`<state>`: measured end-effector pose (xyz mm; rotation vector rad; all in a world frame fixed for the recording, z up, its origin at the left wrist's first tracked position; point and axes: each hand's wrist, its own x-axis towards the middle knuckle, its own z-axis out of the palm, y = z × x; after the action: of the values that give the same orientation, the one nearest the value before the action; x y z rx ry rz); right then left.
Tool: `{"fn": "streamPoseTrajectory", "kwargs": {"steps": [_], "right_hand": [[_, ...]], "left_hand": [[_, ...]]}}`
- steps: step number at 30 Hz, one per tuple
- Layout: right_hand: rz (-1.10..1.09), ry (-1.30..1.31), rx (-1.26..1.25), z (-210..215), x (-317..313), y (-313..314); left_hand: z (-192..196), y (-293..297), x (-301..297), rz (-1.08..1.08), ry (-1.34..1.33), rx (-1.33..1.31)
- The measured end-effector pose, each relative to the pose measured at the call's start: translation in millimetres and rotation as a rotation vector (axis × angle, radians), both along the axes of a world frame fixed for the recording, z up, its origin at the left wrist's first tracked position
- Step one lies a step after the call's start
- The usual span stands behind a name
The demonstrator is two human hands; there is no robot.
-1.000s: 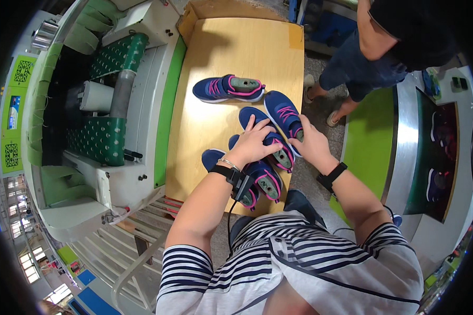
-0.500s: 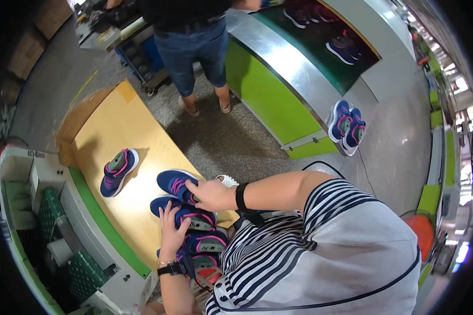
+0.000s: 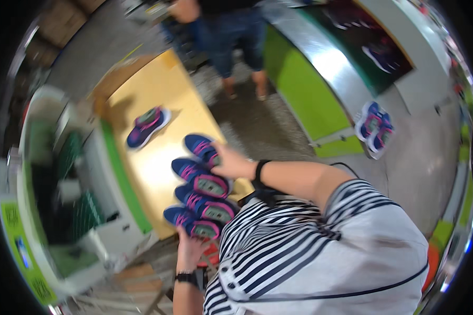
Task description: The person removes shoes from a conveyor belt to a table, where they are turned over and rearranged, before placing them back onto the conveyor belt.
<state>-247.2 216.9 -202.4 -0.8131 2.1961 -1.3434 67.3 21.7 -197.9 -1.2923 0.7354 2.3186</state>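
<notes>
Several navy sneakers with pink laces and pink collars lie side by side in a row near the near end of the wooden table. My right hand [image 3: 231,161] is closed around the sneaker at the far end of the row [image 3: 198,144]. Against the outer side of the nearest sneaker [image 3: 181,214] my left hand [image 3: 189,248] presses, its fingers partly hidden by the shoe. Two more sneakers [image 3: 186,169] [image 3: 188,196] sit between my hands, touching their neighbours. Grey-green forms fill the shoe openings.
One sneaker [image 3: 148,127] lies apart on the wooden table [image 3: 157,181]. To the left stands a white-and-green machine [image 3: 108,210]. A green-sided conveyor [image 3: 305,89] carries shoes at the back right; a pair of sneakers [image 3: 374,127] rests at its end. Another person [image 3: 231,42] stands beyond the table.
My left hand has moved from the upper sneakers to the nearest one at the row's near end. My right hand stays on the far sneaker. The view has shifted.
</notes>
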Motion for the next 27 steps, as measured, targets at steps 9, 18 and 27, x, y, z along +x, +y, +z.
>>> {"fn": "streamPoseTrajectory", "kwargs": {"steps": [9,18,27], "right_hand": [[-0.038,-0.033,0.074,-15.1,3.2,-5.2],[0.126,-0.165,0.164,-12.5,-12.0,-3.2],[0.285,0.275,0.091,36.1,-156.1,-107.0]], "left_hand": [[14.7,13.8,-41.0,0.179,-0.08,-0.395],[20.9,-38.8,-44.9,0.065,-0.022,-0.339],[39.2,-25.1,-76.9,0.088,-0.319,-1.326]]}}
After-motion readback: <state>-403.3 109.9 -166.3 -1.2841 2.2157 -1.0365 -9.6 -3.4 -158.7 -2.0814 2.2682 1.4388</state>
